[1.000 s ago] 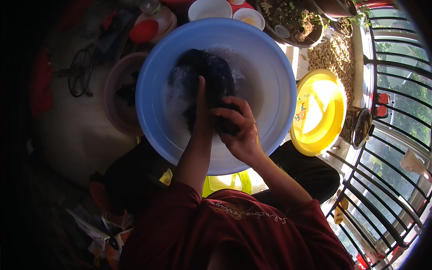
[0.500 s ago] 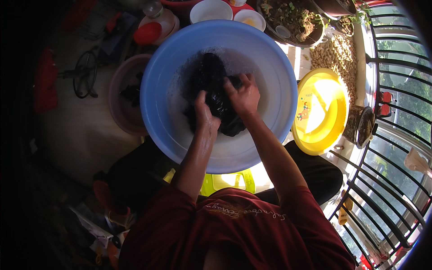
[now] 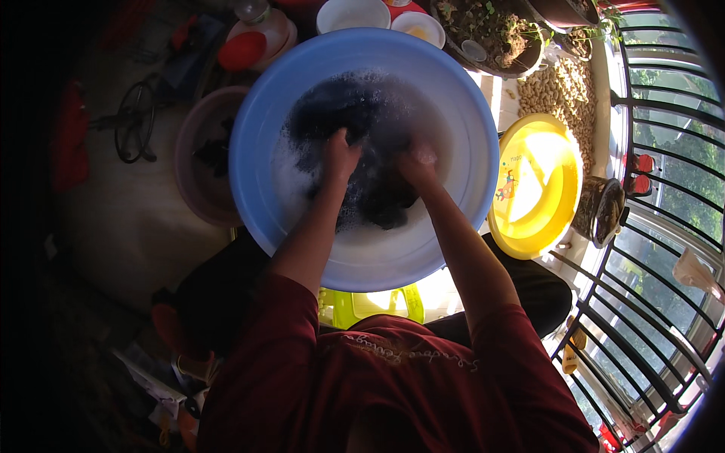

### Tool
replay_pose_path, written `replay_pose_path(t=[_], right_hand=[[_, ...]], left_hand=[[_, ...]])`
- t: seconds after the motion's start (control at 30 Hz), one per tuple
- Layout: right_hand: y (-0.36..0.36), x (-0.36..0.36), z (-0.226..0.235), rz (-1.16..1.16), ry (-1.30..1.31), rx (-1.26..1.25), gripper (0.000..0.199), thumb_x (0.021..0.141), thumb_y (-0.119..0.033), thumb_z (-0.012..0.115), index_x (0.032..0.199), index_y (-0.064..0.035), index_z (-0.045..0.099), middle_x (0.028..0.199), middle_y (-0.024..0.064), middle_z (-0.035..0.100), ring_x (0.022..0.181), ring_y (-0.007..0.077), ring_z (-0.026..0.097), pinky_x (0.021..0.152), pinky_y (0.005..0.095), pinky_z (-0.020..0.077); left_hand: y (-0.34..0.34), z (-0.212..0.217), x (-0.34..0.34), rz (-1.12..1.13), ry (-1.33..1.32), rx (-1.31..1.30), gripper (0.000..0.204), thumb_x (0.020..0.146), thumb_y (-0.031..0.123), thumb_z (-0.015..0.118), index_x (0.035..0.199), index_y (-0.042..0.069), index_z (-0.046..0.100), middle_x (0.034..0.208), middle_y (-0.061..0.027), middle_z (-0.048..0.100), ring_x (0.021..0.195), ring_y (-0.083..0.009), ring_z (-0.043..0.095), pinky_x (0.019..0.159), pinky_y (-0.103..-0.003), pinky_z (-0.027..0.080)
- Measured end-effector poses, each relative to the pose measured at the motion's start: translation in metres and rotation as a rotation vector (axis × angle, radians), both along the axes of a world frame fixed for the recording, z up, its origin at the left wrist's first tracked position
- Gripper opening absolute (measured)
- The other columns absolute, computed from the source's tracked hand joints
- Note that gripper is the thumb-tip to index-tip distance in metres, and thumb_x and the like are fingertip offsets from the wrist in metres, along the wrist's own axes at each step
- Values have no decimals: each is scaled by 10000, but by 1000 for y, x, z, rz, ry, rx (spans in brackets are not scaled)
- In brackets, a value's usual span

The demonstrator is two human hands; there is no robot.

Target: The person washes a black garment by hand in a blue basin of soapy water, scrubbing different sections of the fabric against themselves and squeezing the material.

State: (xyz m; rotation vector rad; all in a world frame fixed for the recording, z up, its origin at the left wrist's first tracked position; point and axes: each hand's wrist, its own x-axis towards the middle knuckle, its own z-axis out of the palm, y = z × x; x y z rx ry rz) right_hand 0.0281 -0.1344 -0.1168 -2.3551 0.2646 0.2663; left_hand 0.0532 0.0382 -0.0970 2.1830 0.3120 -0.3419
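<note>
A soaked black cloth (image 3: 375, 177) lies partly spread in soapy water inside a large blue basin (image 3: 253, 189). My left hand (image 3: 341, 157) is on the cloth's left side, thumb up, with the other fingers sunk into the folds and closed on it. On the right side my right hand (image 3: 418, 161) is bent down into the cloudy water, closed on the cloth. Its fingertips are under the water and blurred. White suds float over the cloth and along its left edge.
A yellow basin (image 3: 559, 223) stands to the right, a dim pink basin (image 3: 187, 174) with dark stuff inside to the left. White bowls (image 3: 353, 15) and soil-filled planters (image 3: 495, 60) are beyond. A green plastic stool (image 3: 343, 309) shows below the blue basin; black railings (image 3: 664, 113) run along the right.
The black cloth went from a raised, bunched bundle to lying lower and wider in the water. My hands moved slightly apart and down, and more suds show around the cloth.
</note>
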Motion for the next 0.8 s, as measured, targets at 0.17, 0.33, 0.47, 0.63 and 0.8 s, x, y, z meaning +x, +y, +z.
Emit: replay_pose_path(t=[0.17, 0.33, 0.47, 0.63, 0.8], right_hand=[[18, 5, 103, -131, 101, 923, 332, 788, -51, 645, 1119, -50, 621, 1217, 125, 516, 1078, 220, 550, 922, 293, 431], [69, -68, 188, 274, -376, 318, 391, 696, -47, 700, 1067, -158, 650, 1198, 106, 515, 1005, 322, 530, 829, 380, 482], [84, -70, 175, 234, -437, 96, 443, 668, -185, 751, 1095, -170, 635, 1153, 90, 497, 941, 309, 514, 734, 398, 498], [77, -24, 142, 3, -352, 105, 297, 682, -315, 767, 875, -113, 665, 973, 90, 563, 851, 299, 598, 719, 383, 499], [43, 20, 89, -98, -213, -30, 347, 786, -418, 650, 856, -79, 660, 939, 98, 587, 814, 324, 611, 684, 419, 499]], left_hand=[[3, -1, -1, 488, 256, -1040, 291, 839, 233, 638, 1048, 31, 613, 915, -91, 655, 791, -205, 634, 708, -319, 507], [-9, 71, 2, 401, 510, -1563, 304, 884, 358, 550, 947, 68, 615, 864, -39, 622, 775, -131, 593, 714, -247, 475], [-10, 63, -25, 465, 438, -1471, 326, 883, 397, 520, 894, 79, 590, 839, -23, 584, 761, -135, 573, 714, -270, 474], [-18, 65, -36, 721, 277, -1479, 300, 882, 361, 500, 895, 75, 590, 873, -37, 586, 795, -164, 577, 744, -296, 478], [-10, 68, -37, 903, 249, -1399, 224, 842, 243, 545, 949, 56, 607, 991, -73, 604, 914, -199, 573, 840, -333, 464]])
